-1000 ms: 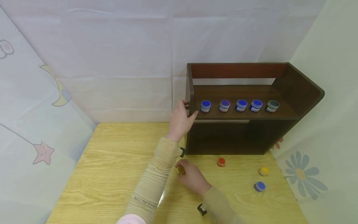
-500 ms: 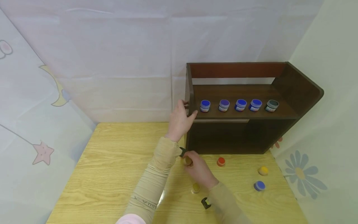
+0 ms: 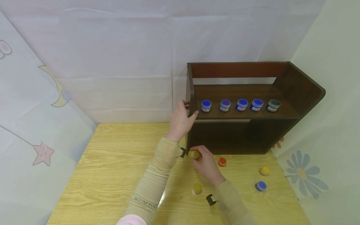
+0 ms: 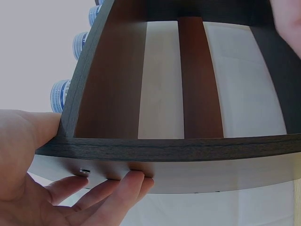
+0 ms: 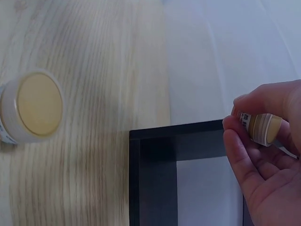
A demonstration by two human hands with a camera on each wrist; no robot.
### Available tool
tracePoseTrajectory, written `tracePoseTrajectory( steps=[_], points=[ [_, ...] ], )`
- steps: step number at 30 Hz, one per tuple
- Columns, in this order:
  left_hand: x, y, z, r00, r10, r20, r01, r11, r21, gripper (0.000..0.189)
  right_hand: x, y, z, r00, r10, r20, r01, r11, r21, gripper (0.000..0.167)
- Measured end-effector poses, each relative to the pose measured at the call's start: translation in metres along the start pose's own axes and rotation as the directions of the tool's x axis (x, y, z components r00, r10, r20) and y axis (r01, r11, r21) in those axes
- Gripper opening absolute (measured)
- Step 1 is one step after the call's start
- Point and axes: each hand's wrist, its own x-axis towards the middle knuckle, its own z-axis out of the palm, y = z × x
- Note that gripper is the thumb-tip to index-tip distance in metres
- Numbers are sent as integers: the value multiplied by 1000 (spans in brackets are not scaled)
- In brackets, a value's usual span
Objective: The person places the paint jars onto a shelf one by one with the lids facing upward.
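My left hand (image 3: 180, 123) grips the left side panel of a dark brown shelf unit (image 3: 244, 137). In the left wrist view its thumb lies at the panel's front edge and the fingers (image 4: 117, 193) touch the outer face. My right hand (image 3: 208, 167) pinches a small ochre paint jar (image 3: 194, 154) in front of the unit's lower left corner. The right wrist view has this jar (image 5: 264, 128) tilted between thumb and fingers, label partly covered. Another ochre jar (image 3: 197, 188) stands on the table below the right hand.
Several blue, purple and dark jars (image 3: 225, 105) stand in a row on the upper board. On the wooden table (image 3: 118, 162) are a red jar (image 3: 222, 162), a yellow jar (image 3: 264, 171) and a blue jar (image 3: 261, 186). Walls (image 3: 135, 93) border the back and sides.
My right hand has moved up and right with the ochre jar, toward the unit's lower left corner. The other ochre jar has come into view. The left hand keeps its place.
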Motion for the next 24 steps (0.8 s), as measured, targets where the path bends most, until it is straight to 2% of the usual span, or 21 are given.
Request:
tracePoseTrajectory(
  steps=[5, 10, 16, 24],
  points=[
    [0, 0, 0, 1000, 5, -6, -5, 1000, 1, 52, 4, 3, -7, 997, 67, -30, -66, 997, 45, 42],
    [0, 0, 0, 1000, 4, -7, -4, 1000, -9, 52, 8, 2, -17, 992, 115, -48, -112, 992, 61, 40],
    [0, 0, 0, 1000, 11, -6, -11, 1000, -10, 51, 13, 7, -24, 993, 66, -101, -64, 998, 15, 40],
    [0, -1, 0, 1000, 11, -2, -11, 1000, -17, 52, 20, 8, -33, 990, 20, -143, -16, 1000, 25, 39]
  ],
)
